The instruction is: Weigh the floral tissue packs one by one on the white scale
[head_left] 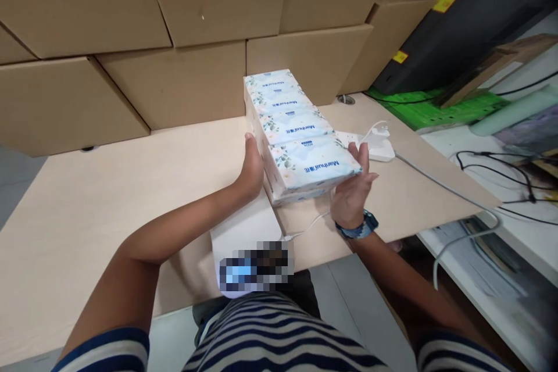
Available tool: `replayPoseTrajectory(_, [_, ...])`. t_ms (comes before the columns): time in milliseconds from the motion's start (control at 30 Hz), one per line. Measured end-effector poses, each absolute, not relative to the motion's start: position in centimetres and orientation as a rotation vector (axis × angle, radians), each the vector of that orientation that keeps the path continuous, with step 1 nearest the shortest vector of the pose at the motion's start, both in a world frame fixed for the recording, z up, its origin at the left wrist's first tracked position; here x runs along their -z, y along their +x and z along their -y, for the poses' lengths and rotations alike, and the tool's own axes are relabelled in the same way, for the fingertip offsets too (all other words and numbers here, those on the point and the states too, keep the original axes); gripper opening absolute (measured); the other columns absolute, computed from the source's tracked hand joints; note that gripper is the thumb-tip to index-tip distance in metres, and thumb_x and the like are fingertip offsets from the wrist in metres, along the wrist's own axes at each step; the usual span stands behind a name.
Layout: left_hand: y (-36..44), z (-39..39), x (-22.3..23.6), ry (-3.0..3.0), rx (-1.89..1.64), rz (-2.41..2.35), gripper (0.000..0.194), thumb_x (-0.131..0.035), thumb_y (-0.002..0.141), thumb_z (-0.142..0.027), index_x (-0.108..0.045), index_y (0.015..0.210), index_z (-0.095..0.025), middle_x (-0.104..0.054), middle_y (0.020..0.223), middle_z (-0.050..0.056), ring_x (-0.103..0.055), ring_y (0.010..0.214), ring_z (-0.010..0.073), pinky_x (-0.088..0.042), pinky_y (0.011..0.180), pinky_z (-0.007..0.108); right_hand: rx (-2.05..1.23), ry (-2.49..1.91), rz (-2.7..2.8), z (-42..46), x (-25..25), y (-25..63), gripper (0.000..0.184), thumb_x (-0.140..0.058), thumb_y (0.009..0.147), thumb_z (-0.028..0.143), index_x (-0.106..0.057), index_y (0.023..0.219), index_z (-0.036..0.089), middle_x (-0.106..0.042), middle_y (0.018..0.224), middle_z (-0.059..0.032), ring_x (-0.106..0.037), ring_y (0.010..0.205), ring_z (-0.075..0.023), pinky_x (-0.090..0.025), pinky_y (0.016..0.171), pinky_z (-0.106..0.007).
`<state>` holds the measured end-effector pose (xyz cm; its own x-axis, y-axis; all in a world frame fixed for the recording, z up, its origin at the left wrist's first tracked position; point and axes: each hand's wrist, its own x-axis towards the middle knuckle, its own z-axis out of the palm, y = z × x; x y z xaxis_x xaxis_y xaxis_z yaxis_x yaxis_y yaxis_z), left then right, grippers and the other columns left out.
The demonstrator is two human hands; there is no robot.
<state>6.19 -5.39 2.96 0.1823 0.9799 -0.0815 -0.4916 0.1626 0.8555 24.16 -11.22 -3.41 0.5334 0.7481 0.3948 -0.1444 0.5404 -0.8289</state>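
Observation:
A bundle of tissue packs [300, 122], several pale blue-and-white packs with flower prints and blue lettering in a row, is held at a slant between my two hands. My left hand [253, 170] presses against its left side, thumb up and the other fingers hidden behind or under it. At the near right corner, my right hand [352, 192] supports the bundle with its fingers partly spread; a patterned blue band is on that wrist. Below the bundle, a white device [246, 229] with a white cable lies at the table's near edge, its front part blurred out.
Stacked cardboard boxes [196, 81] line the back of the wooden table [96, 197]. A white power strip [381, 151] with a plug and grey cable is to the right. Beyond it are a green crate [436, 113], black cables [492, 157] and a white shelf [471, 151].

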Motion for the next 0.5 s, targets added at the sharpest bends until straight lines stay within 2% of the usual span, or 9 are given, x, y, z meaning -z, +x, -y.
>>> replayPoseTrajectory(67, [6.4,6.5,-3.3,0.956,-1.142,-0.737,0.107,-0.004,0.091,-0.097,-0.008,0.179,-0.036,-0.024,0.181,-0.026,0.034,0.168,0.0136,0.006,0.147,0.033,-0.551,-0.841,0.968,11.7,3.2,24.0,0.060,-0.054,0.102,0.078,-0.060,0.155,0.051,-0.056,0.170,0.0090,-0.043,0.167,-0.0201,-0.027,0.143,-0.052])
replayPoseTrajectory(167, [5.7,8.3,-4.4,1.094,-1.090,-0.739,0.107,-0.010,0.094,-0.096,-0.016,0.179,-0.031,-0.028,0.185,-0.015,0.030,0.170,0.0184,-0.003,0.149,0.044,-0.532,-0.916,1.023,12.2,2.5,24.5,0.066,-0.050,0.100,0.082,-0.056,0.158,0.050,-0.055,0.171,0.0061,-0.043,0.167,-0.0220,-0.028,0.142,-0.052])
replayPoseTrajectory(233, [4.4,9.4,-5.2,1.097,-1.109,-0.834,0.100,-0.015,0.098,-0.092,-0.014,0.179,-0.033,-0.016,0.188,-0.012,0.026,0.171,0.0202,-0.002,0.147,0.043,-0.536,-0.968,0.996,12.8,2.0,25.1,0.069,-0.044,0.099,0.086,-0.056,0.157,0.050,-0.053,0.173,0.0048,-0.043,0.167,-0.0239,-0.028,0.141,-0.055])
replayPoseTrajectory(333, [2.2,10.4,-5.8,1.035,-1.116,-0.980,0.096,-0.017,0.100,-0.088,0.000,0.180,-0.037,0.007,0.189,-0.012,0.018,0.175,0.0197,0.008,0.145,0.040,-0.546,-1.019,0.981,13.8,1.3,26.2,0.070,-0.041,0.099,0.086,-0.057,0.157,0.049,-0.048,0.176,0.0043,-0.039,0.170,-0.0255,-0.026,0.140,-0.059])
replayPoseTrajectory(400, [1.3,10.9,-5.9,1.017,-1.115,-1.022,0.094,-0.017,0.101,-0.087,0.003,0.179,-0.039,0.009,0.189,-0.012,0.017,0.176,0.0189,0.010,0.144,0.041,-0.566,-1.025,0.986,14.3,1.0,26.7,0.071,-0.042,0.098,0.086,-0.058,0.156,0.048,-0.047,0.177,0.0044,-0.038,0.170,-0.0255,-0.025,0.141,-0.059])
replayPoseTrajectory(500, [1.5,12.4,-5.7,1.058,-1.097,-1.005,0.086,-0.018,0.104,-0.083,-0.005,0.179,-0.043,0.002,0.190,-0.014,0.017,0.176,0.0204,0.009,0.144,0.045,-0.650,-1.032,1.032,14.6,0.5,27.2,0.075,-0.039,0.097,0.090,-0.065,0.151,0.044,-0.057,0.169,0.0014,-0.047,0.165,-0.0268,-0.031,0.140,-0.057])
